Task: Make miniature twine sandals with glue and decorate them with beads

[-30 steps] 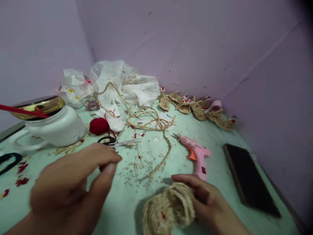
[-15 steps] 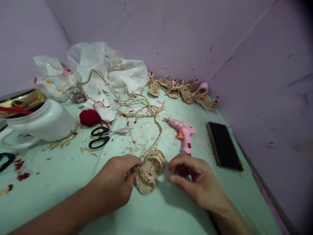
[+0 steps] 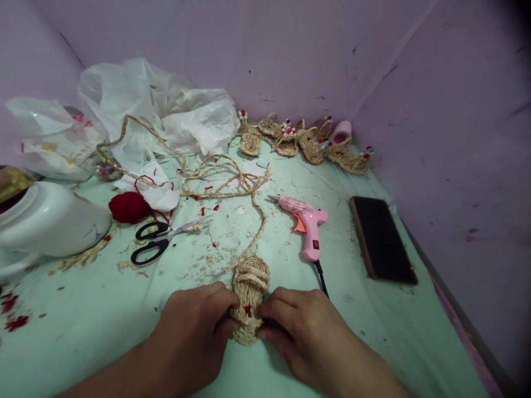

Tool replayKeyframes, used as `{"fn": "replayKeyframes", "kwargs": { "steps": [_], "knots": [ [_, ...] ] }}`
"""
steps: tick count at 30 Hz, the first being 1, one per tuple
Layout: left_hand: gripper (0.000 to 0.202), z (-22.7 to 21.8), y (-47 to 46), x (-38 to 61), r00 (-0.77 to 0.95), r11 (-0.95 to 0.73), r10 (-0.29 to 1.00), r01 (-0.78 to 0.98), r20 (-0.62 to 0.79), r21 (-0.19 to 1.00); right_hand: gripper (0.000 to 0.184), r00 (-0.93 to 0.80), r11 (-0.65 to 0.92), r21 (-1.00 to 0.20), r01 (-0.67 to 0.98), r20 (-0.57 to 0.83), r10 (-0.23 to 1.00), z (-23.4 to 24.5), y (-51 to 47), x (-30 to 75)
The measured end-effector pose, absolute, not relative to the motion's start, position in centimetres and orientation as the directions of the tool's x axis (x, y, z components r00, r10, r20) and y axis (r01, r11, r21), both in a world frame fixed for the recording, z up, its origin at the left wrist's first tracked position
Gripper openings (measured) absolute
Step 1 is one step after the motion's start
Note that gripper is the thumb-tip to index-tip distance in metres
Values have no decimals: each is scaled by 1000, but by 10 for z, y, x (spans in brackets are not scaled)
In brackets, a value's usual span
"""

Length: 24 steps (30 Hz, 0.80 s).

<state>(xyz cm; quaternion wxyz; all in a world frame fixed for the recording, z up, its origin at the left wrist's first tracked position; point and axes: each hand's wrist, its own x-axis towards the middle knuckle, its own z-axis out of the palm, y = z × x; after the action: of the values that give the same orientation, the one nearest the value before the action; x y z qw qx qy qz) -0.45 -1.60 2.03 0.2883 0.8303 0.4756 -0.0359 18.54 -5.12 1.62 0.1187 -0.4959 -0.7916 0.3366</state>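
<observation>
A small slipper-shaped piece of coiled straw braid [image 3: 251, 281] lies on the green cloth, with a red bit of yarn near its lower end. My left hand [image 3: 193, 323] pinches its left edge, fingertips partly hidden. On the opposite side, my right hand [image 3: 305, 326] grips the right edge between thumb and fingers. From its top a braided cord [image 3: 260, 218] runs up to a loose tangle. A pink glue gun [image 3: 307, 224] with a lit orange light rests to the right, its nozzle pointing left.
Black-handled scissors [image 3: 153, 243] and a red yarn ball [image 3: 129, 207] lie left, near a tipped white jug [image 3: 53, 221]. Plastic bags [image 3: 199, 119] and beaded straw pieces [image 3: 309, 146] line the wall. A phone [image 3: 382, 237] lies right. Straw scraps litter the cloth [image 3: 116, 309].
My right hand has come in from the right and closed on the straw piece, which now stands straighter. My left hand has shifted lower along it. The view has moved slightly.
</observation>
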Motion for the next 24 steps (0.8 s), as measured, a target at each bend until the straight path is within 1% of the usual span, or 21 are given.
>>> {"fn": "replayKeyframes", "kwargs": {
  "steps": [4, 6, 8, 10, 11, 13, 15, 17, 19, 21, 23, 24],
  "knots": [
    [15, 21, -21, 1, 535, -418, 780, 831, -325, 366, 14, -477, 290, -602, 744, -174, 862, 15, -52, 181],
    [14, 25, -24, 3, 511, -405, 791, 849, -335, 338, 9, -429, 237, -614, 753, -185, 884, 15, -53, 180],
    [13, 30, -25, 3, 469, -360, 810, 872, -352, 333, 6, -354, 148, -654, 742, -194, 915, 16, -53, 183],
    [13, 36, -25, 1, 431, -304, 820, 885, -376, 352, 11, -305, 59, -712, 700, -224, 926, 19, -53, 187],
    [17, 39, -24, -2, 418, -274, 820, 886, -390, 373, 13, -297, 25, -741, 671, -238, 925, 21, -53, 190],
    [24, 44, -18, -9, 428, -216, 806, 856, -409, 471, 14, -273, -27, -805, 592, -232, 934, 23, -52, 195],
    [22, 46, -11, -16, 469, -168, 795, 779, -384, 605, 10, -179, -32, -852, 522, -147, 973, 23, -49, 199],
    [14, 44, -4, -21, 498, -159, 811, 692, -306, 704, 9, -59, 31, -863, 504, 2, 998, 21, -45, 199],
    [18, 38, 1, -21, 472, -173, 856, 646, -212, 743, 9, -7, 140, -833, 535, 161, 987, 16, -41, 197],
    [20, 29, 3, -16, 437, -206, 893, 613, -110, 763, 10, -25, 243, -788, 566, 278, 960, 11, -37, 192],
    [21, 20, 2, -10, 424, -274, 906, 582, 2, 766, 17, -81, 313, -745, 589, 331, 940, 7, -35, 188],
    [25, 15, 0, -7, 428, -315, 903, 578, 50, 752, 21, -120, 333, -721, 608, 330, 936, 5, -35, 186]
  ]
}}
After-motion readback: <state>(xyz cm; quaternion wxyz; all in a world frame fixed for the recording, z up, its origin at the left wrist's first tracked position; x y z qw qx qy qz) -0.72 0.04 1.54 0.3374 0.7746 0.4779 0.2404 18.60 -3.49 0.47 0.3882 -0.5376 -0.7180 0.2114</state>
